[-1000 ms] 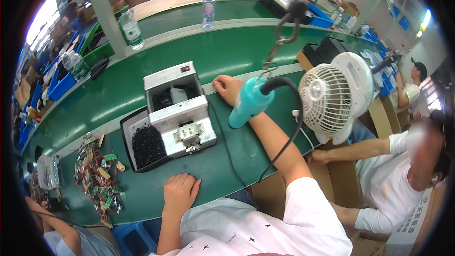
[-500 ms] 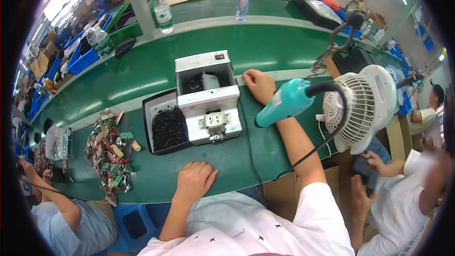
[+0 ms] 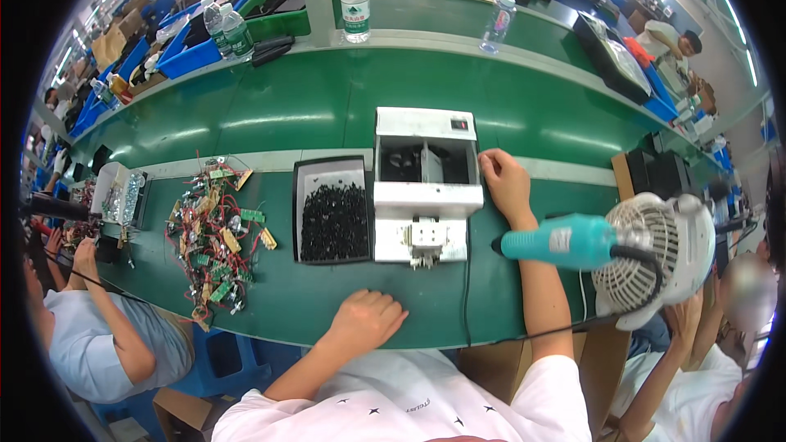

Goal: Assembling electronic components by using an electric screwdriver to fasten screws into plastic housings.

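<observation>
A white boxy machine point(image 3: 427, 196) with an open top compartment and a small metal fixture on its front stands before me on the green bench. Against its upper right side rests my right hand point(image 3: 506, 184), fingers curled in, with no held thing showing. My left hand point(image 3: 368, 319) lies in a loose fist on the bench near the front edge, apart from the machine. A shallow box point(image 3: 332, 170) of small black parts point(image 3: 334, 221) sits left of the machine. A teal electric screwdriver point(image 3: 561, 241) hangs across my right forearm, hiding part of it.
Left lies a tangled heap of wired circuit boards point(image 3: 217, 245). A white fan point(image 3: 647, 254) stands at right. Water bottles point(image 3: 355, 4) line the ledge beyond the bench. One co-worker point(image 3: 106, 327) sits at left, another point(image 3: 696, 360) at right. A black cable point(image 3: 468, 303) crosses the bench edge.
My view has swung left, so the bench things appear farther right. My right hand stays beside the machine; my left stays near the edge, its fingers a little more curled.
</observation>
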Tool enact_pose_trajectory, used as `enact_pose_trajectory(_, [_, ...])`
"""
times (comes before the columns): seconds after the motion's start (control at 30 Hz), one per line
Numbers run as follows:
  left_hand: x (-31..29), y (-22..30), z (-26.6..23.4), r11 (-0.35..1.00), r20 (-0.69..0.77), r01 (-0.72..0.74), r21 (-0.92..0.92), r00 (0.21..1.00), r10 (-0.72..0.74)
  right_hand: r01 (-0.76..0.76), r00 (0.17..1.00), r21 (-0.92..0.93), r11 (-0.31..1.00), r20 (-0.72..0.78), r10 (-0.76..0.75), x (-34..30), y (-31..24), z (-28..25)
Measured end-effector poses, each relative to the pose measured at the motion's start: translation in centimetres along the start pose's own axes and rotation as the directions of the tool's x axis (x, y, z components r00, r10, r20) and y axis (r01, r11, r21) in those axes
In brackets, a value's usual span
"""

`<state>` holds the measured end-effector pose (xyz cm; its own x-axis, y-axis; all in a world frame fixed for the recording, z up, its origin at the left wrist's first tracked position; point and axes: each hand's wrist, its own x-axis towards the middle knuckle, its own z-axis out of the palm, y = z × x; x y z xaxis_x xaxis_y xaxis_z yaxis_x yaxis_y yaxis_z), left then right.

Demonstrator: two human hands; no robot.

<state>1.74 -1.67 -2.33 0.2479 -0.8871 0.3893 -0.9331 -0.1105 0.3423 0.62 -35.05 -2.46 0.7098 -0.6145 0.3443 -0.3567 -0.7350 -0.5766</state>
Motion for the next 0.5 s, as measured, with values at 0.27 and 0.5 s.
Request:
enact_pose_trajectory(0.27, [0.6, -0.8, -0.6, 0.999, 0.128, -0.019, -0.049, 0.991, 0.026, -0.165, 0.986, -0.02, 0.986, 0.01, 0.165, 1.6, -0.1, 0.2])
enact_pose_trajectory(0.5, [1.1, -1.7, -0.7, 0.988, 0.186, -0.004, -0.157, 0.982, 0.033, -0.179, 0.983, 0.092, 0.98, -0.031, 0.183, 1.9, 0.7, 1.4])
